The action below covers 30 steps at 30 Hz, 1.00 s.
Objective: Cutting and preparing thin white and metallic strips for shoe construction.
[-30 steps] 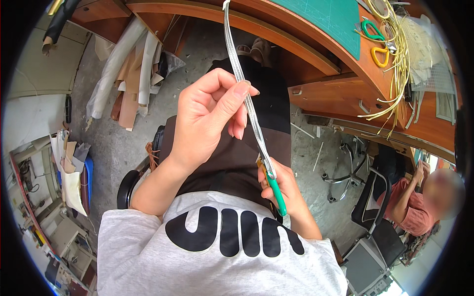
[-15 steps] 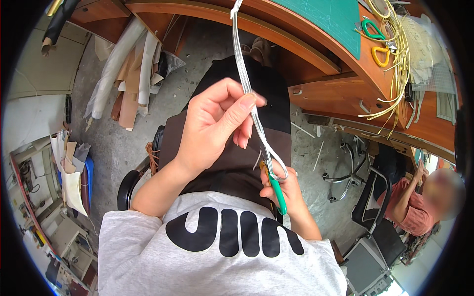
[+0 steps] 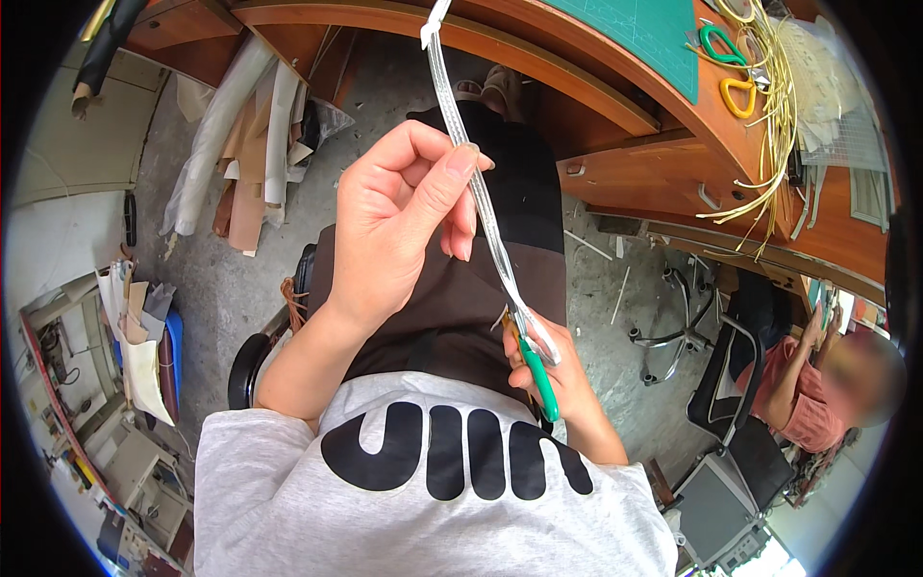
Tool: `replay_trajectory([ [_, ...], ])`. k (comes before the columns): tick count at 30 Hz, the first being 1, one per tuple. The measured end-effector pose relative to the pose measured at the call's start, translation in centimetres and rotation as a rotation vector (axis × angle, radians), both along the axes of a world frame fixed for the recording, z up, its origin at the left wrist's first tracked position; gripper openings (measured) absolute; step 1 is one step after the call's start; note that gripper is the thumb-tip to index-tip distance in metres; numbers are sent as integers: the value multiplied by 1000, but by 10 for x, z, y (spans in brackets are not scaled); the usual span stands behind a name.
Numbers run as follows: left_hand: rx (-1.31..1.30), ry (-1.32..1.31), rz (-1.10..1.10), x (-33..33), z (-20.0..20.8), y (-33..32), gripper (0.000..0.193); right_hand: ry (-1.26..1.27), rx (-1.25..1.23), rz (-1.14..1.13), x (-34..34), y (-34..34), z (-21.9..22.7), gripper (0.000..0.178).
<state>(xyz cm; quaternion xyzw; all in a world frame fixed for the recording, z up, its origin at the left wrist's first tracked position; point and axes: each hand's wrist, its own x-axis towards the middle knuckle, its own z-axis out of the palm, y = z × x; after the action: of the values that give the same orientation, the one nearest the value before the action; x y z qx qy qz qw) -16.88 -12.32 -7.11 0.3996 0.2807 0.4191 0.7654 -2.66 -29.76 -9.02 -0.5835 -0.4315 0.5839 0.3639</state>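
A long silver strip of bundled cords (image 3: 445,91) runs down from the desk's edge past my left hand to my right hand. My left hand (image 3: 409,192) pinches it between thumb and fingers, about halfway along. Lower and to the right, my right hand (image 3: 567,375) is wrapped round a pair of scissors (image 3: 538,380) with a green handle and a yellow-orange part. The strip's lower end curls beside the scissors at my right fingers. Whether the blades touch it is hard to tell. White wrapping (image 3: 430,35) binds the strip near the desk.
A wooden desk (image 3: 635,183) curves across the front, carrying a green cutting mat (image 3: 625,38), green-and-yellow scissors (image 3: 738,94) and gold cords (image 3: 779,125). Rolls of material (image 3: 226,135) lean at the left. A co-worker (image 3: 808,394) sits at the right beside a chair (image 3: 716,385).
My left hand has moved slightly left and up with the strip. The loop at its lower end has narrowed beside the scissors. My right hand has barely moved.
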Motion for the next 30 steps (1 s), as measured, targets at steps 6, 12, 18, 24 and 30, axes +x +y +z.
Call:
replay_trajectory([
  [6,0,-15,14,0,0,-1,18,-64,78,16,-3,1,2,50],
  [12,-1,3,-35,-1,-3,-7,16,-49,75,31,-1,5,3,46],
  [18,-14,-5,-41,0,-3,-10,16,-96,63,9,-2,5,7,43],
  [24,-68,-99,-10,-4,-8,12,16,-94,24,23,0,0,5,44],
  [30,-38,-50,-26,-1,-3,-2,15,-43,-21,-58,-6,5,5,51],
])
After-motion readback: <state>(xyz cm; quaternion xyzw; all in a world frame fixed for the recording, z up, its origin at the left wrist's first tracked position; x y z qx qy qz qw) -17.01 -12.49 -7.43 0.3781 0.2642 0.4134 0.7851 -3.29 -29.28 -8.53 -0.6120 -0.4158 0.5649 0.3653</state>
